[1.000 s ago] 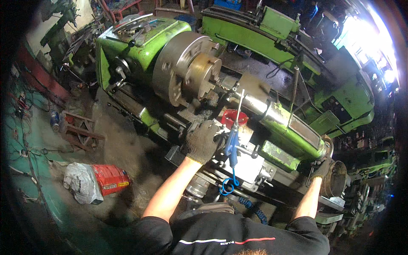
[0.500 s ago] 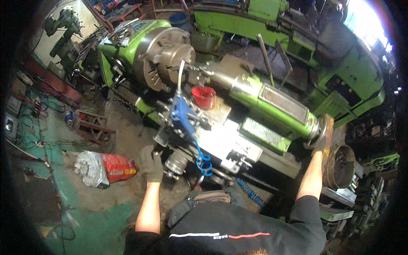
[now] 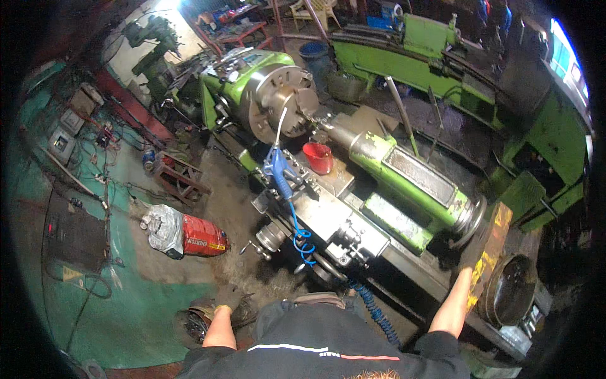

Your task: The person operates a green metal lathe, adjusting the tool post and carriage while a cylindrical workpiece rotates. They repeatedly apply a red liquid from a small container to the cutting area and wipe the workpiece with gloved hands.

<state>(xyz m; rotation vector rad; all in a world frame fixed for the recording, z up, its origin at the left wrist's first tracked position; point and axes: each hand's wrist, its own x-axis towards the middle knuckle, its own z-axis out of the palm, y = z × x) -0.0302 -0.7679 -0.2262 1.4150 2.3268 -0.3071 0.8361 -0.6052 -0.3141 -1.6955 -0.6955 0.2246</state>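
Observation:
My right hand (image 3: 470, 255), in a dark glove, is beside the tailstock handwheel (image 3: 471, 222) of a green lathe (image 3: 404, 170). It overlaps the edge of a yellow-and-brown painted beam (image 3: 489, 256); its fingers are too dark to show a grip. Low on the left, my gloved left hand (image 3: 231, 299) hangs over the floor near a round container (image 3: 191, 325), its fingers blurred. Between my arms, a blue air gun (image 3: 278, 172) with a pale nozzle rests upright on the lathe carriage (image 3: 322, 211). Behind it sits a red cup (image 3: 318, 158).
The large chuck (image 3: 278, 104) is at the lathe's far left end. A red cylinder with silvery wrapping (image 3: 205, 236) lies on the floor at left, near a rusty metal stand (image 3: 180, 178). A dark round drum (image 3: 511, 290) stands at right. Another green machine (image 3: 416, 69) fills the back.
The view has shifted, so the lathe sits farther right and lower. My left hand has drawn back toward my body. My right hand has moved from the handwheel's rim to below it.

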